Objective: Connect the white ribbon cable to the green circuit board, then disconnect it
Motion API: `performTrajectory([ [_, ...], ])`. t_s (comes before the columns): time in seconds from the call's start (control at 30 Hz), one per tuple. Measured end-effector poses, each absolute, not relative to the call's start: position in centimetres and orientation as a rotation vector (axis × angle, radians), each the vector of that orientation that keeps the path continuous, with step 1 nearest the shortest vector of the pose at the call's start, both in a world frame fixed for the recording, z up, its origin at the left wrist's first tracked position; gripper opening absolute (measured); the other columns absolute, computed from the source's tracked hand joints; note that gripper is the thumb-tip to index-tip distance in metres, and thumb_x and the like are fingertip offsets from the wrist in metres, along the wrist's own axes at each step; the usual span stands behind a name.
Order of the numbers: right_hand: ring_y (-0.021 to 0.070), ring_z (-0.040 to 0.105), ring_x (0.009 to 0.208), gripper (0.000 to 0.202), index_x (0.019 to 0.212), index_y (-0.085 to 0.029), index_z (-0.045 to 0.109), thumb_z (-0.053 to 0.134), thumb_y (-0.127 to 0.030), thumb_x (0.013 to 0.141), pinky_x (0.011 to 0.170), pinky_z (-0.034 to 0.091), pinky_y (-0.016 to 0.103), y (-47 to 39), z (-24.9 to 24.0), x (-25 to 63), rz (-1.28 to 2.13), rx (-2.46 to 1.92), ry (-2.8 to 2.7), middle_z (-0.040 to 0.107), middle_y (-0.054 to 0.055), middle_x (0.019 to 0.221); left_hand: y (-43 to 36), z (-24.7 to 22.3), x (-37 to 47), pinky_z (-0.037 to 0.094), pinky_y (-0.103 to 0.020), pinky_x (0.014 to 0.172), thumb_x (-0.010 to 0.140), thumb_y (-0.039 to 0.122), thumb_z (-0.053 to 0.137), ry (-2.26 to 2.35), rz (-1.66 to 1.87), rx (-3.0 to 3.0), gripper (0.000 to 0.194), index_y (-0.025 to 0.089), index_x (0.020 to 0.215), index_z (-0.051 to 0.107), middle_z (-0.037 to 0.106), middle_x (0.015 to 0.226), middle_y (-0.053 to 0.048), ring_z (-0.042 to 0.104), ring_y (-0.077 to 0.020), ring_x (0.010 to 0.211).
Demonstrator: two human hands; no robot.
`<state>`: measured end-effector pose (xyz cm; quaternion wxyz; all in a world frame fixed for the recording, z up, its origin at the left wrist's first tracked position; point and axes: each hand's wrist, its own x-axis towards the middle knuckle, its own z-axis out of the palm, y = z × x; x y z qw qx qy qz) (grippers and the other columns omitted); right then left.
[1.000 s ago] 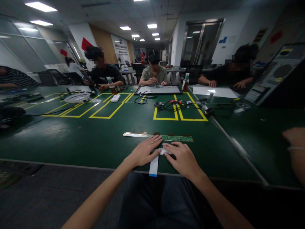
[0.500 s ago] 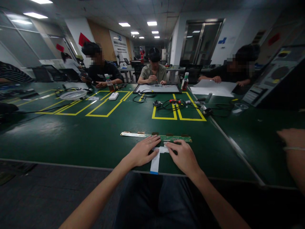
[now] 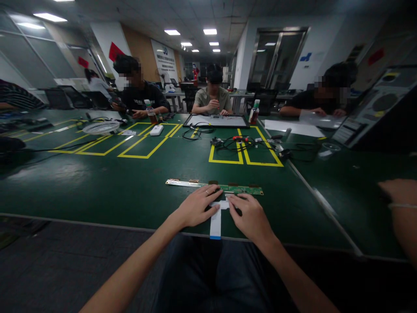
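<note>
A long, narrow green circuit board (image 3: 247, 190) lies flat on the table in front of me. My left hand (image 3: 200, 206) rests on it with fingers stretched out over its near edge, the thumb touching a white flat ribbon cable (image 3: 215, 222). The cable has a blue end at the table's front edge and bends towards the middle of the board. Its other end is pinched between the thumb and fingers of my right hand (image 3: 250, 215), close to the board's connector. Fingers partly cover that end, and I cannot tell whether it sits in the connector.
Beyond the board, black cables with a red-handled tool (image 3: 239, 138) lie among yellow tape outlines. Farther off are a framed panel (image 3: 216, 121), a white fan-like grille (image 3: 100, 127) and two bottles. A computer case (image 3: 374, 113) stands at right; another person's arm (image 3: 402, 217) is nearby.
The cable's blue end has shifted slightly right, and my right-hand fingers are more closed around the other end. Across the table at right, a person has lowered the white sheet.
</note>
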<state>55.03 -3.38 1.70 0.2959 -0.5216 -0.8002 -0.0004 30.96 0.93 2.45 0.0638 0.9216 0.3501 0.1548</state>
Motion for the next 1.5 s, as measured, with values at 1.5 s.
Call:
performTrajectory([
  [1.5, 0.0317, 0.058, 0.129, 0.040, 0.138, -0.019, 0.068, 0.048, -0.026, 0.104, 0.098, 0.050, 0.049, -4.2, 2.7, 53.9, -0.050, -1.525, -2.272, 0.070, 0.010, 0.141, 1.6, 2.6, 30.7, 0.025, -0.049, 0.132, 0.110, 0.052, 0.037, 0.945, 0.411, 2.737, 0.063, 0.027, 0.167, 0.031, 0.034, 0.171, -0.004, 0.024, -0.0246, 0.162],
])
